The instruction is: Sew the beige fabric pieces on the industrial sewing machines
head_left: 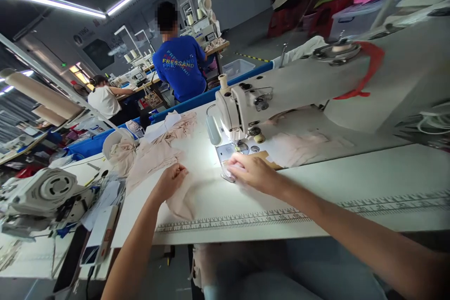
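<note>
My left hand (172, 180) is closed on a piece of thin beige fabric (182, 202), which drapes onto the white table below my fingers. My right hand (251, 171) is at the front of the sewing machine (230, 110), just before its lit needle plate (225, 151). Its fingers are pinched together; what lies between them is hidden. A tan piece (264, 155) like card or tape lies behind that hand. Beyond my left hand, more beige fabric (151, 161) is spread in a loose pile.
A printed ruler strip (242, 219) runs along the table's front edge. Beige cloth (298, 147) lies under the machine arm. Another machine (45, 197) stands at the left, beside a white box (101, 234). A person in a blue shirt (181, 68) sits ahead; others work farther off.
</note>
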The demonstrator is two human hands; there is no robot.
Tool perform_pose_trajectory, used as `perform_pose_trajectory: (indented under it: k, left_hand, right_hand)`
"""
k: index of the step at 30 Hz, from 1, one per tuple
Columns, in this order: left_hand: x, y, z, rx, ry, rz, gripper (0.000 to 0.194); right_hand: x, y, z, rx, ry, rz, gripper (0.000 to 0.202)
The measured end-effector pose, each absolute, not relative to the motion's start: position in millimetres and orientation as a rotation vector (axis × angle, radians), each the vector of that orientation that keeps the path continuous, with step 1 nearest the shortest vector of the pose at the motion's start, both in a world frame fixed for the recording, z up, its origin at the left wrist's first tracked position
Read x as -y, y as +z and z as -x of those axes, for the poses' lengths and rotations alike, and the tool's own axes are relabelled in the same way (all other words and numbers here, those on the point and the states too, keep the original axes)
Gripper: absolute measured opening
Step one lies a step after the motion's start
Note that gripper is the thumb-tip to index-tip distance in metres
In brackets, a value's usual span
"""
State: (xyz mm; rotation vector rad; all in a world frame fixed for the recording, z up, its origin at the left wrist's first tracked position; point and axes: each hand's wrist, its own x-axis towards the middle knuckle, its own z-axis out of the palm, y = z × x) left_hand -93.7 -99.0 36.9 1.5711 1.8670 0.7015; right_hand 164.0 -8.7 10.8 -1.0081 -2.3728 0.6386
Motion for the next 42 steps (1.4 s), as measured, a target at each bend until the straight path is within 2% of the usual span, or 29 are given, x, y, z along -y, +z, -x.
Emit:
perform_pose_trajectory:
  k: [2,5,9,15,23,31,42]
  left_hand:
    - [98,33,99,-2.065,0.473,-1.759,0.018]
    - [88,30,105,-2.305,0.218,-2.017,0.008]
    - [60,29,121,-2.489,0.306,-2.206,0.017]
    - [31,24,133,-2.472,0.265,-2.156,0.026]
    - [41,29,136,-2.361,0.227,-2.190,0.036]
    - [41,33,127,-2.371,0.166,-2.194,0.027]
    - [40,35,139,-2.276,0.171,-2.195,0.032]
  right_hand:
    - [7,6,-173,2.401,0.520,0.988,0.021]
    - [5,-3,-179,2.438,0.134,1.048,0.028]
    - [6,-12,-185,2.398,-0.130,1.094,0.021]
    - [3,-16,-192,2.388,-0.097,1.057,0.020]
    - [-5,-16,-207,2.412,0.186,1.023,0.019]
    - [-2,-17,-216,2.388,0.215,0.972,0.023]
    - [-1,-19,-216,2.324,0.195,0.924,0.023]
